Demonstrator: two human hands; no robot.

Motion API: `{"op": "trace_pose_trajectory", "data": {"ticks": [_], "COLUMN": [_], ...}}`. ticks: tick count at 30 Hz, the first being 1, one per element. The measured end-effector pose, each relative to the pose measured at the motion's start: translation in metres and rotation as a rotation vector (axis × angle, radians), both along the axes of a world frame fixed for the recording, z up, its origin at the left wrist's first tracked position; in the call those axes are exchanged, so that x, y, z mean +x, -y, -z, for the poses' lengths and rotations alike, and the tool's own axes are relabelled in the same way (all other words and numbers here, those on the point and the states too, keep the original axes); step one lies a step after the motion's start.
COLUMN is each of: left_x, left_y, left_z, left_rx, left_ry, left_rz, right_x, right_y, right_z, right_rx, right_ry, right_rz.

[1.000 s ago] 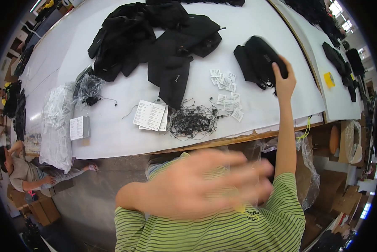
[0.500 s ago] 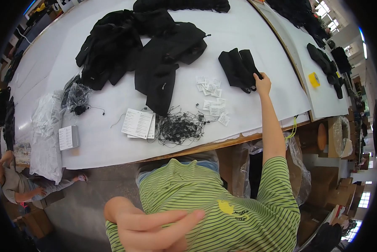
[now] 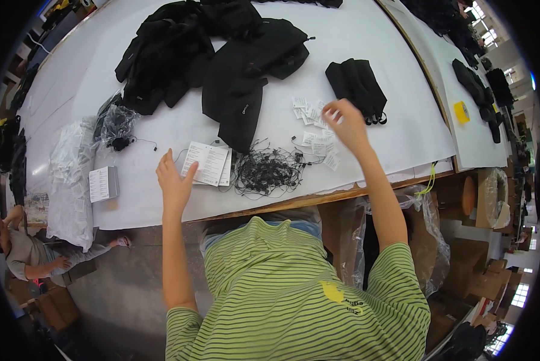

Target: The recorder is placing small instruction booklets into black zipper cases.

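My left hand (image 3: 175,180) is at the table's front, thumb and fingers apart, beside a small stack of white printed cards (image 3: 206,161). Its thumb reaches the cards' left edge; whether it touches them I cannot tell. My right hand (image 3: 347,126), fingers loosely bent and apart, is over the right side of several small white labels (image 3: 309,113), and I see nothing in it. Beyond it lies a folded black fabric piece (image 3: 357,87) with small loops at its near end. Between my hands sits a tangled heap of black strings (image 3: 268,171).
Black garments (image 3: 234,84) are piled across the far middle. On the left are a clear plastic bag (image 3: 118,123), a block of white cards (image 3: 104,183) and a long plastic-wrapped bundle (image 3: 71,174). A yellow tape roll (image 3: 461,112) lies right. Another person (image 3: 38,256) is at far left.
My right hand has let go of the black fabric piece and moved left and nearer, over the labels. My left hand has gone from in front of my chest to the white cards.
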State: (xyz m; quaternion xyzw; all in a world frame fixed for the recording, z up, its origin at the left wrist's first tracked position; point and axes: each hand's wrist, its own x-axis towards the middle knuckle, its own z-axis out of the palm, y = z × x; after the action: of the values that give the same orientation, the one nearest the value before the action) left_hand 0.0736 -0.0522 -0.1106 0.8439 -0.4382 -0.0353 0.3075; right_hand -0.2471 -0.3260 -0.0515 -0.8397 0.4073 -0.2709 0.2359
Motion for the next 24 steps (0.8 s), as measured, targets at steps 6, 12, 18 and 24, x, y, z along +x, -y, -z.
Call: {"op": "trace_pose_trajectory", "data": {"ticks": [6,12,18,24], "left_x": [-0.013,-0.024,-0.025,-0.029], "left_y": [0.003,0.007,0.008,0.001], "left_z": [0.006,-0.011,-0.043,-0.051], "left_rx": [0.123,-0.023,0.108,-0.058], "left_ry": [0.048,0.141,0.083,-0.277], "left_rz": [0.029,-0.009,0.036,-0.003], "right_x": [0.026,0.026,0.02,0.017], "right_y": [-0.056,-0.056,-0.059,-0.056], "right_z": [0.028,0.032,-0.001,-0.016], "right_rx": [0.147,0.111,0.218,0.212], "right_ry": [-0.446,-0.493,-0.15,0.031], "right_rz": [-0.066,-0.11,-0.075,-0.115]}}
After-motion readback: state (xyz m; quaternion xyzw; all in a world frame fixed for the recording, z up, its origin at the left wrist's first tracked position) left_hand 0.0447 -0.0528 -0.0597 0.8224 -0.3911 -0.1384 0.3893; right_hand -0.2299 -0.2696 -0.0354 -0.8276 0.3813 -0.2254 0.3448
